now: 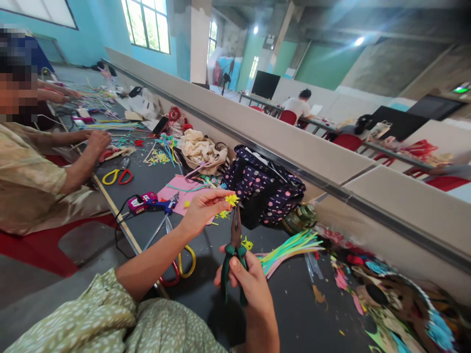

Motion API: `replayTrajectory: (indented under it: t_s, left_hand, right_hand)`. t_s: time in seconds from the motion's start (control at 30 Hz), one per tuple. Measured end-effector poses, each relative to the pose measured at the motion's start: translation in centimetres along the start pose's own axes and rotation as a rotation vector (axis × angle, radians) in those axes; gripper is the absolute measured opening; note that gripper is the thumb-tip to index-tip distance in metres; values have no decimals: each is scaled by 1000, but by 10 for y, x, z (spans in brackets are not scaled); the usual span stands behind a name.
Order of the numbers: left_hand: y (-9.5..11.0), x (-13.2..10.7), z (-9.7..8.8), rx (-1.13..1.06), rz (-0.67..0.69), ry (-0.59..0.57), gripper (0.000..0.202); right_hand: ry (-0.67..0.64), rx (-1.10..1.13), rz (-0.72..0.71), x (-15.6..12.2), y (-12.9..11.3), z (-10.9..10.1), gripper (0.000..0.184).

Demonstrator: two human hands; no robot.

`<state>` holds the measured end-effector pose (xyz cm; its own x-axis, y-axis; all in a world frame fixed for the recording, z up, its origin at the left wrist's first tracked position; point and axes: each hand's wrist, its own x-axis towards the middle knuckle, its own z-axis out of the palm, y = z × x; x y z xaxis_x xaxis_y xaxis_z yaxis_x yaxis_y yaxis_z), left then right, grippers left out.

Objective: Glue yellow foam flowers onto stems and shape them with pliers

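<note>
Worktop point(309, 318): dark grey, scattered with scraps, backed by a long pale partition point(287, 142). Floor point(93, 274): grey. Near wall at left point(97, 27): light blue, with a barred window point(147, 24) admitting daylight. Beyond the partition: a pale column point(200, 44), green wall sections point(324, 63), red chairs point(288, 117). Ceiling point(331, 14): grey, two lit lamps, the brighter point(358, 41) flaring.

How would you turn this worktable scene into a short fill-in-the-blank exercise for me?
1. The right fingers grip a pair of green-handled ____.
2. The left fingers pinch a small flower-like piece coloured ____.
3. The sheet beside the blue glue gun is ____.

Missing words: pliers; yellow; pink.
</note>
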<state>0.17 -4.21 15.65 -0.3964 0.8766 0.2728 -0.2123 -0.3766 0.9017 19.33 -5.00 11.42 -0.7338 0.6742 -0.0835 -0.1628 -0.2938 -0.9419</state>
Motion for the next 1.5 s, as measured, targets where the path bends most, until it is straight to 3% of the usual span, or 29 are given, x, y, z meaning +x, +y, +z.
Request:
replayTrajectory:
  t_s: [0.5, 0.63, 0.8, 0.97, 1.27, 1.5]
  left_hand:
    - [6, -2, -5, 222, 135, 5, 25]
    - [5, -2, -7, 220, 119, 2, 26]
    - [5, 0, -12, 107, -11, -14, 34]
    - [-1, 5, -16, -48, -45, 9, 28]
    - [-7, 8, -17, -197, -157, 5, 29]
    - [-4, 6, -18, -206, -139, -10, 27]
  right_hand:
    - [95, -266, -63, 3, 6, 0, 44]
    - [116, -309, -75, 5, 6, 1, 40]
    - [10, -178, -41, 5, 5, -2, 42]
    - [-100, 2, -3, -1, 3, -4, 47]
    - [-100, 207, 25, -5, -3, -6, 44]
    - [-144, 237, 62, -3, 1, 0, 42]
